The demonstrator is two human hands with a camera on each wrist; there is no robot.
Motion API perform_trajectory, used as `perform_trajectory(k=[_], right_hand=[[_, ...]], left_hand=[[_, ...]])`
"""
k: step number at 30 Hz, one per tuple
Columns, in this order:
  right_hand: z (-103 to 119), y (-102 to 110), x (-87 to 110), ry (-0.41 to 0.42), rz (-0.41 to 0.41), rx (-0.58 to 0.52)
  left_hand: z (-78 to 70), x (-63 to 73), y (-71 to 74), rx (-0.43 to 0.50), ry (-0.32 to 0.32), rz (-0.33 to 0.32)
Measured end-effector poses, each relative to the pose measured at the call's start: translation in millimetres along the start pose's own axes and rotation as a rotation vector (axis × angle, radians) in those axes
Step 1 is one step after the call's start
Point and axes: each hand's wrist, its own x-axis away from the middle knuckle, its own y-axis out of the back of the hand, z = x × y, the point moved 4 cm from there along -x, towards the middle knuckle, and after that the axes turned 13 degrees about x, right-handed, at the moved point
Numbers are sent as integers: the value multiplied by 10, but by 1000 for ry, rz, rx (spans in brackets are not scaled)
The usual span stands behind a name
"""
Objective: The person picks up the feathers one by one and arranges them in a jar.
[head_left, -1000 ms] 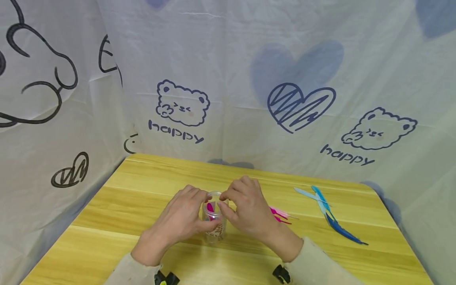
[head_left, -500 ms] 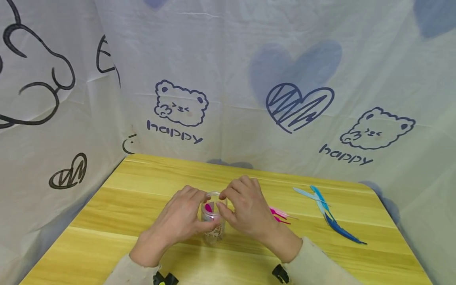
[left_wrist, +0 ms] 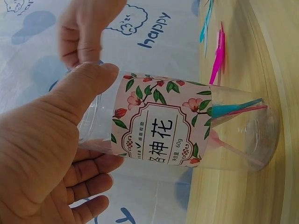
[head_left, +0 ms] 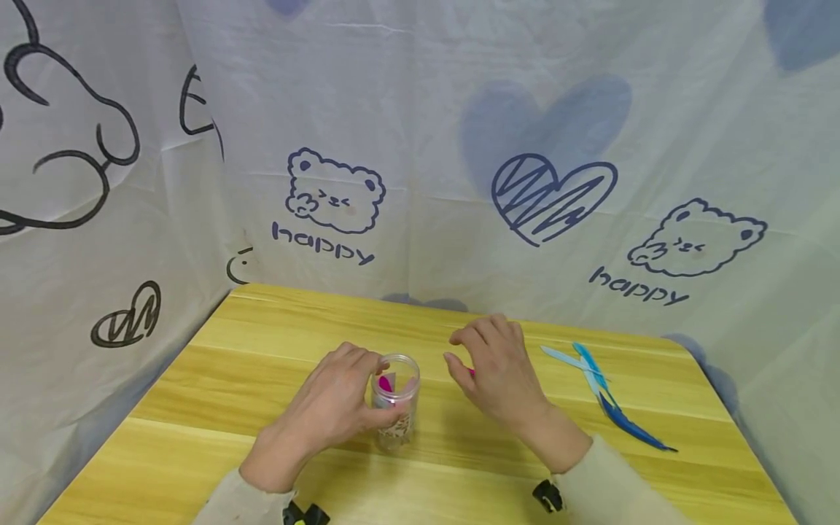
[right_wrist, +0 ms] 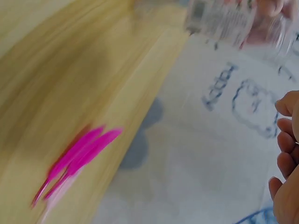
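A clear plastic jar with a pink floral label stands upright and lidless on the wooden table, close in front of the person. Near its rim the left hand grips it, thumb on the near side. Inside the jar are feathers, magenta, pink and teal, with their quills pointing at the bottom. To the jar's right, the right hand is in the air with loosely bent fingers and nothing between them. Below it lie magenta and pale pink feathers, mostly hidden by this hand in the head view.
Light blue, turquoise and dark blue feathers lie overlapping on the right part of the table. Behind the table hangs a white cloth printed with bears and hearts; another cloth side closes off the left.
The right hand has left the jar's rim and moved right, over the pink feathers, with its fingers spread wider. The left hand keeps its grip on the jar, which has barely shifted.
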Motion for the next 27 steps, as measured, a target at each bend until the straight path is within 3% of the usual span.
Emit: perform_trajectory(k=[7, 15, 21, 27], right_hand=[[-404, -80, 289, -56, 65, 85], [-695, -249, 654, -106, 174, 190], [-791, -346, 805, -131, 254, 229], [-768, -489, 917, -124, 421, 252]], left_hand=[[-9, 0, -3, 3, 16, 16], [-10, 0, 2, -2, 17, 15], [-19, 2, 4, -6, 7, 12], [-22, 8, 4, -3, 13, 12]])
